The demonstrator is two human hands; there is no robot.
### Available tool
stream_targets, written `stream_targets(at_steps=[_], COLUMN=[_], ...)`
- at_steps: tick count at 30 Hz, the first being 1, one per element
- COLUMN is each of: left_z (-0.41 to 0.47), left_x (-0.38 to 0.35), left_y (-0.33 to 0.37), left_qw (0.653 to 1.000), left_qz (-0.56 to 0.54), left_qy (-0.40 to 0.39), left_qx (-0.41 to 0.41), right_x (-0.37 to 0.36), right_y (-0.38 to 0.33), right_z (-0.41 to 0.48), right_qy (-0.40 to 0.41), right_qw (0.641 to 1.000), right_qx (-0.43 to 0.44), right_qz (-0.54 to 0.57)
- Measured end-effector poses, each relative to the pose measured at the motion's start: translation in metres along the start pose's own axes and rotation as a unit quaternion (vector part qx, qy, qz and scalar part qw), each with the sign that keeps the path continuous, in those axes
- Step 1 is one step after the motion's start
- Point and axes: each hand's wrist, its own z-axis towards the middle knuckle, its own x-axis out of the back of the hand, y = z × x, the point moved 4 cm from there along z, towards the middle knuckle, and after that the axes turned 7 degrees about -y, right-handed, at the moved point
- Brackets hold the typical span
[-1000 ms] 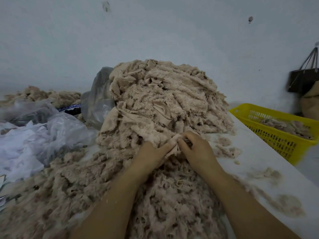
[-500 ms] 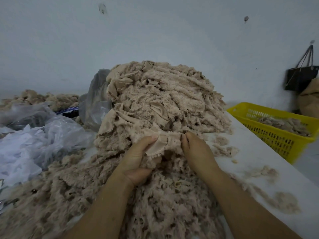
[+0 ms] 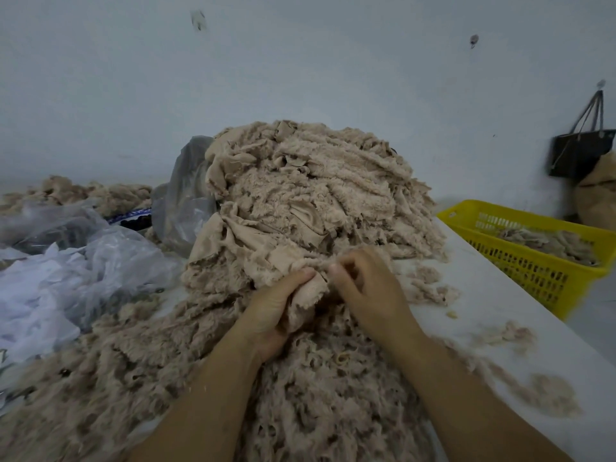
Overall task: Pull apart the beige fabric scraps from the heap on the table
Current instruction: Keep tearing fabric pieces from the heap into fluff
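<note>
A tall heap (image 3: pixel 310 195) of beige fabric scraps is sitting on the white table (image 3: pixel 500 315), fleecy and frayed, with smoother folded pieces poking out. Looser shredded fluff (image 3: pixel 316 395) is spreading toward me. Crumpled clear plastic bags (image 3: pixel 100 261) are lying to the left, and a yellow slotted basket (image 3: pixel 533 271) is holding more scraps just beside the table's right edge. My left grip (image 3: pixel 270 315) is curling tightly round a beige scrap (image 3: pixel 308 291) at the heap's foot, thumb pressing on top. My right grip (image 3: pixel 370 291), fingers bent, is seemingly pinching the same scrap's edge, though its fingertips are hiding in the pile.
</note>
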Motion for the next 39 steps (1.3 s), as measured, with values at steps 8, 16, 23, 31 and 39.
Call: stream_targets(at_steps=[8, 16, 23, 31, 39], left_z=[0.006, 0.004, 0.005, 0.009, 0.006], left_x=[0.004, 0.011, 0.006, 0.006, 0.000], left_y=[0.002, 0.008, 0.007, 0.002, -0.004], left_qw=[0.998, 0.980, 0.991, 0.989, 0.994], left_qz=[-0.061, -0.185, -0.111, -0.126, 0.052], left_qy=[0.006, 0.039, 0.044, 0.071, 0.055], left_qx=[-0.030, -0.060, -0.053, -0.010, 0.073], right_x=[-0.025, -0.022, -0.012, -0.021, -0.029], right_y=[0.005, 0.006, 0.004, 0.003, 0.019], right_z=[0.000, 0.004, -0.001, -0.004, -0.001], right_qy=[-0.151, -0.139, -0.101, -0.125, -0.149], right_qw=[0.986, 0.960, 0.990, 0.992, 0.977], right_qx=[0.036, -0.016, -0.015, -0.022, -0.033], right_qz=[-0.063, -0.241, -0.093, -0.010, -0.149])
